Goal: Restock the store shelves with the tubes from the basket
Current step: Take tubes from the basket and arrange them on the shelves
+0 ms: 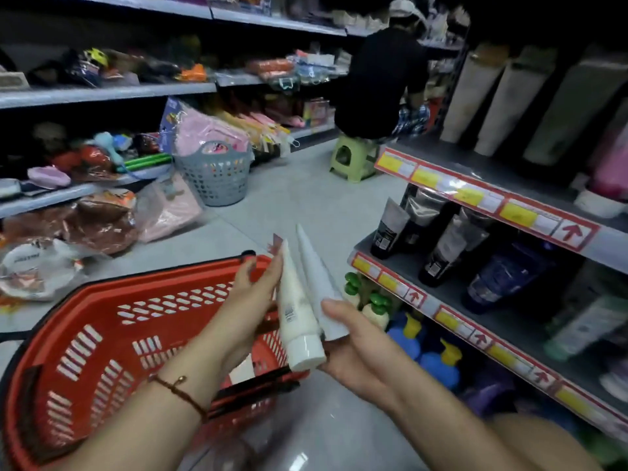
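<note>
Your right hand (353, 348) holds two tubes (306, 300) above the basket (102, 321), your left hand (255, 287) steadying them with straight fingers, so a loose hold could drop one before the shelf (509, 321).

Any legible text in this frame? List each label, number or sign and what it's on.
No words or numbers can be read.
Shelf-edge price tags: blurred; only red up arrows show.
Cream tube back label: too small.
Dark tubes on the shelf: print blurred.
Packet on the floor: lettering blurred.
</note>
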Demonstrator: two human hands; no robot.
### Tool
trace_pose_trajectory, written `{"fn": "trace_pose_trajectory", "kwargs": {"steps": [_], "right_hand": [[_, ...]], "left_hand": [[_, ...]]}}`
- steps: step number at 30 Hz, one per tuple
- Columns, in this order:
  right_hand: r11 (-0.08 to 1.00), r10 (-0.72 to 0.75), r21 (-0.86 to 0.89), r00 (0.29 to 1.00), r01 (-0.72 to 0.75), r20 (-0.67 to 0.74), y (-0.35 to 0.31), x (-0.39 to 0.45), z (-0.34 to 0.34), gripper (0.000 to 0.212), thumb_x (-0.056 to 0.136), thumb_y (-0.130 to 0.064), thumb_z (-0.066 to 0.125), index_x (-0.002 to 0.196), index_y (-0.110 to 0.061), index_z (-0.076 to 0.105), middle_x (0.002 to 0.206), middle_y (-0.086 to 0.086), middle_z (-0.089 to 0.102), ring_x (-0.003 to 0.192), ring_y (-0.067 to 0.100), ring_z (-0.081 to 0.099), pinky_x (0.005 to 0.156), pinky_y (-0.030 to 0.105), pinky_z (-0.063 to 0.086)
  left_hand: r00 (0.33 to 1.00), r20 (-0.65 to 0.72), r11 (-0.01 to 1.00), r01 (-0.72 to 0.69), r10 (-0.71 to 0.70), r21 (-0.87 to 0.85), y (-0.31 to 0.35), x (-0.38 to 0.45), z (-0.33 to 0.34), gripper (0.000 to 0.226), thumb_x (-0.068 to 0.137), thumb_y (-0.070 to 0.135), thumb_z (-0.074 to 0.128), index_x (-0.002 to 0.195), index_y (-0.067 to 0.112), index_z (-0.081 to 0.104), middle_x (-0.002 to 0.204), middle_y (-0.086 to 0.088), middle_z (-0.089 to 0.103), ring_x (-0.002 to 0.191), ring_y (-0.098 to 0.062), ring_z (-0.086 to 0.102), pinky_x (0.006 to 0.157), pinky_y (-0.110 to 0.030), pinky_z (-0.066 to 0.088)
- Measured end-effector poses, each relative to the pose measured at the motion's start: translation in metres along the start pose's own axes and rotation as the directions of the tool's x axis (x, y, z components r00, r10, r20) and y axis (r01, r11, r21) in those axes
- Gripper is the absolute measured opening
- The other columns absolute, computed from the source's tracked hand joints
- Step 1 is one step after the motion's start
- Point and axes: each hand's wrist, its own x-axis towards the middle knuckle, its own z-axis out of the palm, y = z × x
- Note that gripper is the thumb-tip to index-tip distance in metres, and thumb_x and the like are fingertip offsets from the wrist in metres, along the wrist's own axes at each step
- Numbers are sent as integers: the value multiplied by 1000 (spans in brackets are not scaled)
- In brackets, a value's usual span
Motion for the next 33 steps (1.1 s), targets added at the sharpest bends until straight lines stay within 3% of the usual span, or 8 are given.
{"fn": "trace_pose_trajectory", "kwargs": {"steps": [4,10,15,18,20,23,29,33], "right_hand": [[950,-242,-252,944,184,-223,-5,-16,-20,42,78,-20,76,118,-14,64,115,12,71,107,28,68,91,46,55],[962,-269,-42,924,268,-272,-52,-41,-30,69,71,-30,70,131,-1,53,117,13,70,103,21,69,77,37,59],[907,-413,-76,841,414,-349,-76,-59,-47,26,86,-14,68,108,-4,58,97,18,70,86,23,68,68,30,56],[874,-483,-160,792,458,-374,-87,-70,-52,19,88,-13,66,105,-8,60,80,6,69,74,16,64,64,27,52],[862,-506,-187,773,472,-381,-93,-74,-58,21,89,-14,67,107,-9,59,77,4,69,70,13,64,61,25,51],[852,-522,-215,747,477,-412,-102,-76,-63,24,88,-13,68,110,-8,59,74,5,68,65,12,64,55,23,50],[832,-551,-231,699,504,-455,-121,-77,-66,44,73,-12,82,110,-5,59,81,13,66,63,18,63,58,32,47],[827,-551,-196,694,527,-463,-140,-76,-71,25,86,-7,70,108,-5,58,85,18,63,63,21,59,46,25,50]], "left_hand": [[921,304,906,327,-242,-267,-5,-14,56,58,95,55,50,121,6,66,122,-27,66,118,-40,62,104,-52,47],[895,354,708,435,-272,-557,4,-1,85,29,90,33,52,103,6,52,90,-21,61,76,-33,62,74,-45,55],[868,454,700,452,-202,-553,10,-3,96,47,70,8,51,117,3,48,104,-21,56,95,-34,58,96,-51,47],[873,475,790,367,-110,-491,32,-11,111,39,73,8,61,111,3,52,101,-25,64,98,-40,67,89,-53,54],[905,422,869,244,-45,-431,55,-15,127,47,86,19,60,127,0,51,110,-24,65,111,-43,65,82,-55,58],[930,315,965,-117,190,-235,93,-10,162,70,79,26,69,143,19,43,115,-9,69,100,-30,72,69,-44,62],[884,217,907,-420,415,-26,146,55,254,37,82,19,79,109,23,56,110,-6,70,96,-21,72,82,-44,60],[823,164,779,-568,544,265,150,118,295,72,75,26,85,132,20,42,119,0,61,100,-19,62,75,-34,56]]}}
